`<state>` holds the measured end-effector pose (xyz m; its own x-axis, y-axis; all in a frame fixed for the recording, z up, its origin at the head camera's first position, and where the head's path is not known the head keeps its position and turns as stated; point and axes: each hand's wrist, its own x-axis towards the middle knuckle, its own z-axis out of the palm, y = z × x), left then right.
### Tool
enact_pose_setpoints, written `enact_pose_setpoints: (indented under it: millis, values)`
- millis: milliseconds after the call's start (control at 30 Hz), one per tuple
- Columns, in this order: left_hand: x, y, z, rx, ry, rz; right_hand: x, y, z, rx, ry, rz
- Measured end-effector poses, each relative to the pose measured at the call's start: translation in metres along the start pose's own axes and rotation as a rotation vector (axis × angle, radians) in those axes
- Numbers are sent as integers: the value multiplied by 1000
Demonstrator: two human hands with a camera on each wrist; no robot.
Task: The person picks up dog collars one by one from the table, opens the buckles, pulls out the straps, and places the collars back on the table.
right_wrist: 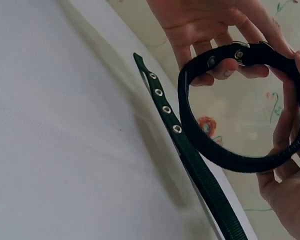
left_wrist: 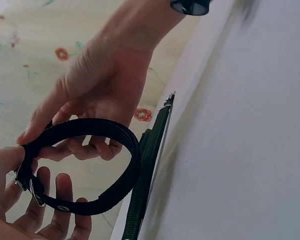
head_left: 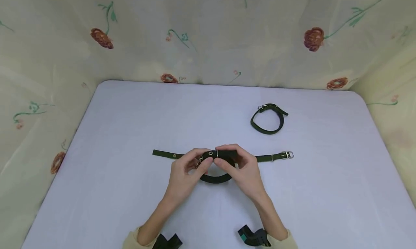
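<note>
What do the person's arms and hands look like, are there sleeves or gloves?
No gloves on the left hand or right hand. The sleeves are pale yellow. By each sleeve is a black gadget; the right one has a green patch.

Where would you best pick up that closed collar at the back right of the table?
I'd take the closed collar by its near curve, coming from the person's side, one finger inside the loop and the thumb outside. That stretch looks like plain band, likely easy to pinch; the metal fittings and loose end sit toward the far side.
</note>
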<state>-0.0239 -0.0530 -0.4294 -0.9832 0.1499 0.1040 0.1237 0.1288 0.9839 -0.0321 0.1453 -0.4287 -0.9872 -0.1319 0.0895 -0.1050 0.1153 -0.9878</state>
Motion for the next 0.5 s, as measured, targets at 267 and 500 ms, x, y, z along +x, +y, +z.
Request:
enact_pose_setpoints:
  millis: [267, 500]
  values:
    - [-1, 1, 1, 56, 12, 73, -3, 1, 0, 109, -52, -17]
    - [-3, -1, 4, -16, 38, 82, -2, 1, 2, 138, -25, -51]
